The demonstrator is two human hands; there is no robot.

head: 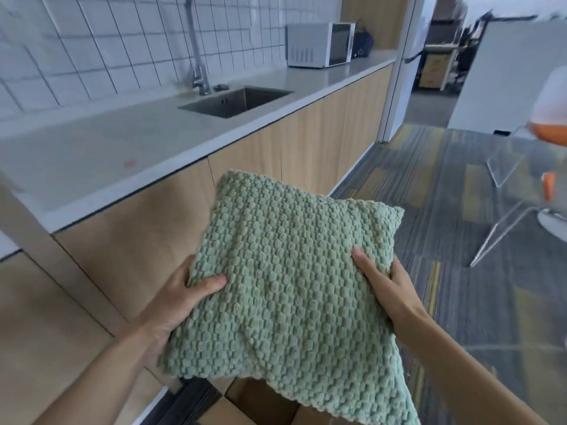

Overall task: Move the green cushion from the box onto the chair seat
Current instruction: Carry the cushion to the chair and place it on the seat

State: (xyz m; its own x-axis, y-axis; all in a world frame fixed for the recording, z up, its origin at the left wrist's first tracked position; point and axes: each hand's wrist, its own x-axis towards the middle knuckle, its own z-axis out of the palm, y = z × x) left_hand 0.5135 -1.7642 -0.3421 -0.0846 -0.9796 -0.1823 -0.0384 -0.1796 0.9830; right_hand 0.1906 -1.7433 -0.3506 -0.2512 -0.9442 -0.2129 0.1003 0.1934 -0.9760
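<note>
Green cushion (288,280) is pinched at its side edges by both hands, left hand (171,299) and right hand (389,289), with the chair (521,179) beyond the right fingers.

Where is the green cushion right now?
In the head view, the green cushion is lifted at lower centre, gripped by the left hand and right hand, above the cardboard box, beside the wooden cabinets.

office kitchenette: sink (236,101), microwave (320,44), carpet tiles (445,240)
</note>
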